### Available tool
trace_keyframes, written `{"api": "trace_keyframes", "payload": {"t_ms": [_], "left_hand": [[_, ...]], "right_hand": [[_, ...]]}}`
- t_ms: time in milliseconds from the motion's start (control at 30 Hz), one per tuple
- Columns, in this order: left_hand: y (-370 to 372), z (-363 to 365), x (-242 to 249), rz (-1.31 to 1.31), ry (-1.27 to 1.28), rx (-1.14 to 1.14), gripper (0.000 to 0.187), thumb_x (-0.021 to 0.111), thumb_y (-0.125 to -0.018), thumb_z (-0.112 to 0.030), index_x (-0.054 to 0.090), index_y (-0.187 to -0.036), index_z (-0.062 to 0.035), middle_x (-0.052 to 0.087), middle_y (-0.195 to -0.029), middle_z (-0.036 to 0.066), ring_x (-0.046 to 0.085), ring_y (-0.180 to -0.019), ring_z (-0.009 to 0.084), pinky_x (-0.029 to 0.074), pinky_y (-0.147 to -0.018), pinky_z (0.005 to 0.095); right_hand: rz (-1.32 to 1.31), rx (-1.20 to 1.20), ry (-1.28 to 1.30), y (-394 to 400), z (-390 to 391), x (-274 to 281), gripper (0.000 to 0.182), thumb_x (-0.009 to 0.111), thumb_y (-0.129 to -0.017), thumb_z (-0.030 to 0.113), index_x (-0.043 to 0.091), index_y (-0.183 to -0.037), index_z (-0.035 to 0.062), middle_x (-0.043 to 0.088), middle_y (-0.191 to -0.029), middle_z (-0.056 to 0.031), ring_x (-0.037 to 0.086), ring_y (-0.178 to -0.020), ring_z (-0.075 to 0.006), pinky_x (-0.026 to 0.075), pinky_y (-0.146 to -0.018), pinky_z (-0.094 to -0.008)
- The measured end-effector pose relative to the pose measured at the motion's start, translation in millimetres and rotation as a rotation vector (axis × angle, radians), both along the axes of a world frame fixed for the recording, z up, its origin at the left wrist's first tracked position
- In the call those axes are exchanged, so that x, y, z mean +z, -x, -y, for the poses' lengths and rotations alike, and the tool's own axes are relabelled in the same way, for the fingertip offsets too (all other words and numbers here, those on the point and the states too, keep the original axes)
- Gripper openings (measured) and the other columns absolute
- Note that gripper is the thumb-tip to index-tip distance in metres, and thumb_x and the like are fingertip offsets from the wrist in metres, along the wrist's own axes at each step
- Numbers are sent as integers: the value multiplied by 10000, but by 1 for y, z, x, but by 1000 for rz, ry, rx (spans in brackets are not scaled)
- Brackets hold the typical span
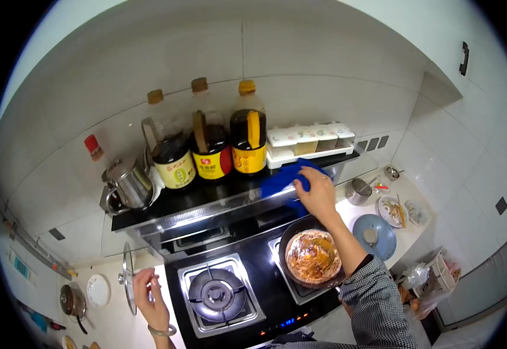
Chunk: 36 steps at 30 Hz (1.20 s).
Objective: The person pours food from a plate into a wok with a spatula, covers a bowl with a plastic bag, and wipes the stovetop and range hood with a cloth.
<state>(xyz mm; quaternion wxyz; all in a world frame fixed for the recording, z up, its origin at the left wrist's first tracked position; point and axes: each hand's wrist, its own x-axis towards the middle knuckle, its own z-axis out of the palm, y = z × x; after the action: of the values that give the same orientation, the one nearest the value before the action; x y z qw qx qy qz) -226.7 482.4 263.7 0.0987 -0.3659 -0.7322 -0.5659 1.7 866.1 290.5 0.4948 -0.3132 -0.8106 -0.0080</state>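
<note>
My right hand (317,189) reaches to the front edge of the black shelf above the stove. Its fingers grip a blue cloth (281,179), partly blurred, beside the white seasoning box (308,142). Below my right forearm, a dark pan (284,250) on the right burner holds a round, orange-brown food (314,256). My left hand (150,298) is raised left of the stove, its fingers loosely bent and apart, with nothing visible in them. Just left of it a glass lid (128,279) stands on edge, its knob facing away from the hand.
Several dark sauce bottles (211,166) and a steel pot (130,185) line the shelf. The left burner (217,295) has no pan. On the right counter are a blue-grey pan (388,232), a bowl with chopsticks (392,210) and a small steel pot (358,191). A white plate (98,291) lies left.
</note>
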Motion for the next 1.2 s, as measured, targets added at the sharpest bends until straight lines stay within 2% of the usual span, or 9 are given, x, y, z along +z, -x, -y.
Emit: {"api": "trace_keyframes", "payload": {"t_ms": [100,367,633,667,767,833,933,1033,1200], "left_hand": [[-9,1,-16,1,34,-106,241,467,-926,-39,586,-1131,5,565,-1138,131,590,-956,197,473,-797,271],[-37,-1,-40,132,105,-60,192,500,-933,-93,608,-1074,-19,573,-1125,78,618,-844,155,485,-659,241],[-52,58,-62,169,246,138,212,515,-919,-38,596,-1105,24,587,-957,84,561,-795,151,466,-679,262],[-55,60,-64,202,247,160,214,516,-916,-34,597,-1106,24,585,-957,83,566,-803,153,467,-681,263],[-63,66,-70,272,212,186,226,522,-906,-25,605,-1113,11,589,-971,84,582,-818,159,472,-685,266],[-66,71,-70,206,301,204,237,528,-903,-24,609,-1126,-8,600,-988,87,593,-820,161,475,-683,268],[-68,68,-72,223,286,251,231,528,-907,-23,608,-1123,-10,612,-1008,91,604,-812,158,482,-688,262],[-70,75,-75,230,244,268,224,531,-911,-29,603,-1121,0,613,-1022,90,604,-815,158,485,-691,254],[-74,83,-76,205,233,270,221,542,-916,-46,594,-1123,10,611,-1050,91,604,-827,160,489,-690,254]], "right_hand": [[-10,-144,77,-22,-46,5,261,669,-754,216,655,-924,18,657,-1000,-157,625,-920,-318,481,-828,-408],[-27,16,116,-70,-63,-1,289,647,-795,234,650,-1020,54,642,-1054,-140,600,-997,-318,456,-899,-397],[-86,-360,426,-166,-206,-3,328,667,-791,224,651,-1056,31,666,-980,-197,634,-900,-377,492,-827,-432],[-58,-328,559,-172,-223,-1,370,659,-801,272,646,-1062,10,686,-957,-176,660,-868,-324,510,-790,-405],[-765,421,1255,-188,-221,-9,349,583,-870,292,627,-1094,28,692,-917,-103,675,-744,-198,551,-626,-301],[-1256,541,1195,-184,-201,-33,295,518,-904,292,625,-1072,74,690,-886,-83,662,-665,-203,551,-567,-296],[-1097,883,1030,-201,-208,-79,297,464,-924,320,632,-1019,95,687,-862,-65,650,-651,-187,545,-574,-293],[-1298,796,1057,-189,-262,-98,308,416,-933,335,633,-971,120,680,-816,-54,638,-634,-190,543,-583,-304],[-1440,1052,925,-170,-294,-106,355,405,-937,273,559,-1150,33,638,-995,-117,623,-811,-223,527,-704,-324]]}}
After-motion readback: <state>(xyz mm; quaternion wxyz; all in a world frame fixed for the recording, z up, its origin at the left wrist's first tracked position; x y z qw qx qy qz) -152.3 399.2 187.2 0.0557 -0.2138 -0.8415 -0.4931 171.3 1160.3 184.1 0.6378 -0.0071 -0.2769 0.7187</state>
